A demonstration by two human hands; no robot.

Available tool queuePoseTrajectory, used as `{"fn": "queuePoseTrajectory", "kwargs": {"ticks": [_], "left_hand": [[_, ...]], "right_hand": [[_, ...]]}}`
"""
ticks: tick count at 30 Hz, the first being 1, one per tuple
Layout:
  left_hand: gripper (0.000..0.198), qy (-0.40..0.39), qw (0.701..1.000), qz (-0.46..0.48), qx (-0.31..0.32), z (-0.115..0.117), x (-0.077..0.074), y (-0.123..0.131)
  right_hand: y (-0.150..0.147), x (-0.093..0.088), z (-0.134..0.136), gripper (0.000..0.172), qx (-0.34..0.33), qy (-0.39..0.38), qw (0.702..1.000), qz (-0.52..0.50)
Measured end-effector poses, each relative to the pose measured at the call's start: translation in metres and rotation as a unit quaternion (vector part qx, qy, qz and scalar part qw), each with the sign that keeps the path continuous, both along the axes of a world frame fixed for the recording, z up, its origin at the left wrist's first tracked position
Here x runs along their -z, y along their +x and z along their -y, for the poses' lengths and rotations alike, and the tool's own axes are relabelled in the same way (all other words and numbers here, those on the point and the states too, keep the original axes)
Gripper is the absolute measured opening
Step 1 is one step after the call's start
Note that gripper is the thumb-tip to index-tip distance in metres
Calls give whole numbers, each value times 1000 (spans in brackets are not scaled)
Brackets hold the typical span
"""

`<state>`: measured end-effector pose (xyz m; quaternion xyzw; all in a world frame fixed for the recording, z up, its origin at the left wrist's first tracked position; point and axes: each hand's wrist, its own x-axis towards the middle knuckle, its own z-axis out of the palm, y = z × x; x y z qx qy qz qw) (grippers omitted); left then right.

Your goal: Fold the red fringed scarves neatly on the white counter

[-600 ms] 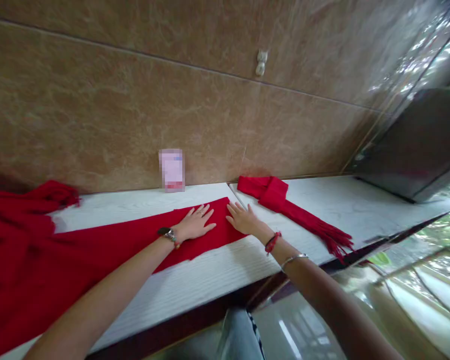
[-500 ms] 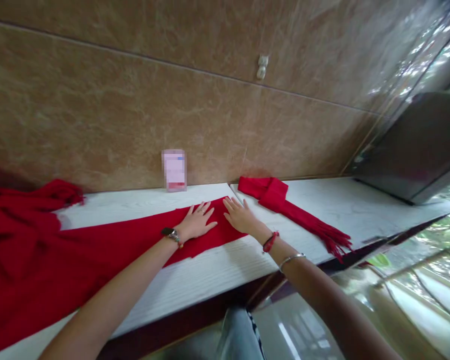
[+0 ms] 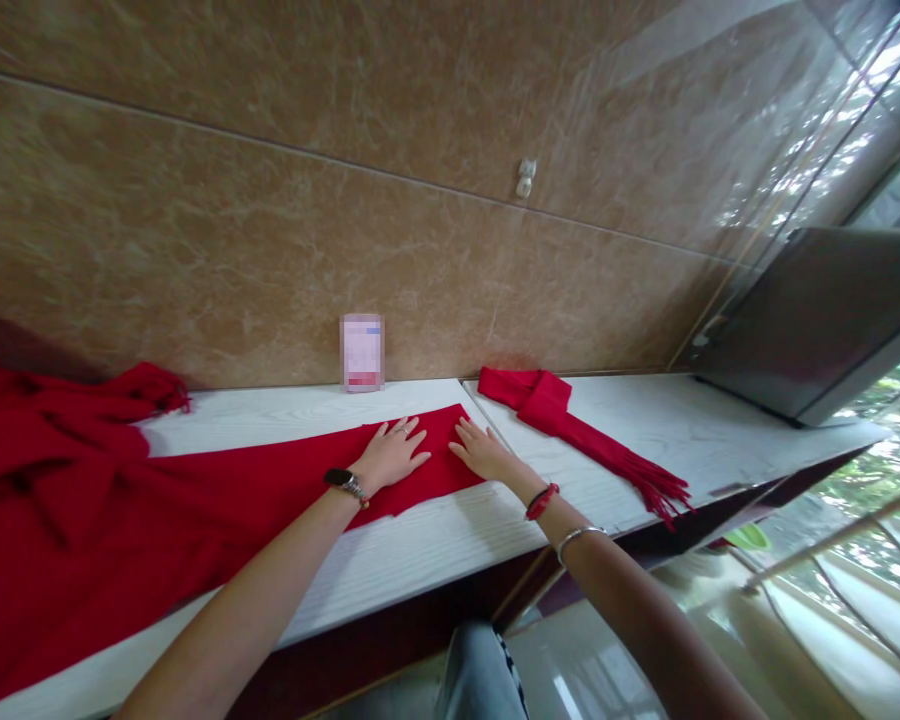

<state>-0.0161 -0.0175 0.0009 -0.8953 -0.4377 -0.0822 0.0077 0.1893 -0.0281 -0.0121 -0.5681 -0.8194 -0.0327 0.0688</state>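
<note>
A long red cloth (image 3: 270,480), perhaps a scarf, stretches along the white tabletop and bunches up in a heap at the left. My left hand (image 3: 390,455) lies flat on it with fingers spread. Close by on the right, my right hand (image 3: 484,450) rests on the cloth's end, fingers extended and palm down. Neither hand grips anything. To the right of my hands lies a red scarf (image 3: 555,405), folded over on itself, its fringe hanging toward the front edge.
A blurred pink-and-white card or phone (image 3: 362,352) leans against the brown tiled wall (image 3: 270,250). A large dark box-shaped object (image 3: 817,320) stands at the right end of the white tabletop (image 3: 420,540). Below right is a railing (image 3: 832,540) by the window.
The view has tilted slightly, so the scene sits a little lower. My hands remain flat on the cloth in nearly the same place.
</note>
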Motion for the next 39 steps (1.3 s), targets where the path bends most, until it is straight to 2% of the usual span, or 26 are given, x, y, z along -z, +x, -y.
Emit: {"fn": "queuePoseTrajectory", "kwargs": {"ticks": [2, 7, 10, 15, 18, 22, 24, 26, 29, 33, 39], "left_hand": [[51, -14, 1000, -3, 16, 3, -1, 0], [60, -116, 993, -33, 9, 4, -4, -1], [61, -97, 994, -35, 39, 9, -12, -5], [69, -70, 986, -52, 143, 29, -36, -7], [65, -94, 982, -72, 150, 38, -47, -10], [74, -103, 981, -72, 145, 38, -49, -20], [73, -91, 984, -55, 143, 34, -49, -26], [64, -69, 988, -36, 133, 28, -49, -32], [46, -15, 993, -9, 118, 18, -56, -39], [41, 64, 994, 21, 91, 11, -76, -40], [35, 163, 985, 32, 47, 12, -107, -36]], "right_hand": [[7, -2, 4, 48, -10, -17, 1000, -9], [21, -8, 11, 42, -63, -83, 993, -53], [28, -21, 8, 42, -49, -89, 989, -108], [38, -38, 19, 43, -50, -43, 982, -174], [41, -35, 34, 45, -88, -76, 985, -125], [44, -33, 43, 51, -118, -121, 983, -67], [45, -36, 42, 57, -121, -135, 982, -53], [46, -40, 38, 62, -119, -145, 982, -36], [43, -46, 33, 57, -107, -133, 985, -22], [36, -51, 26, 33, -70, -78, 993, -48], [29, -57, 18, 37, -6, 37, 993, -107]]}}
